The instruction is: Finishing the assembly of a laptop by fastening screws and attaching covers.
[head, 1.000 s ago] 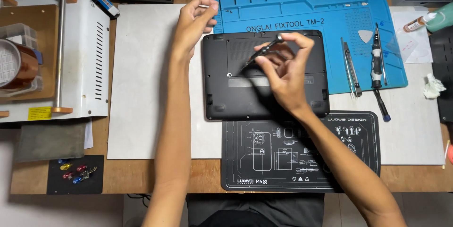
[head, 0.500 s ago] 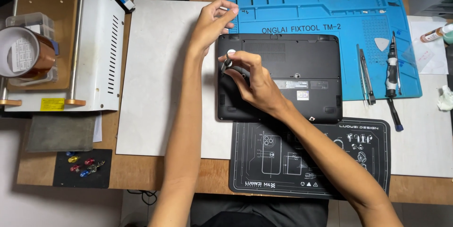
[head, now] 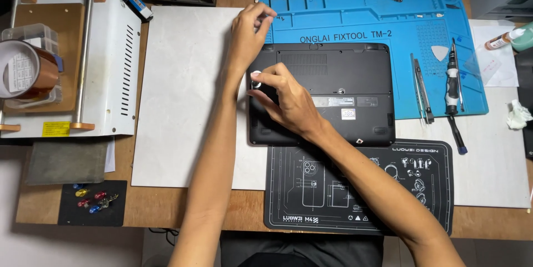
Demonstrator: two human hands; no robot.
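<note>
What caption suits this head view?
Right hand on an upturned black laptop, left hand at its top corner.

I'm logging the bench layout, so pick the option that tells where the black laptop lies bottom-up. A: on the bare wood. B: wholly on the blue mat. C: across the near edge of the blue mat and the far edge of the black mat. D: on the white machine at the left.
C: the black laptop overlaps the blue mat at its far side, and its near edge lies over the black mat.
</note>
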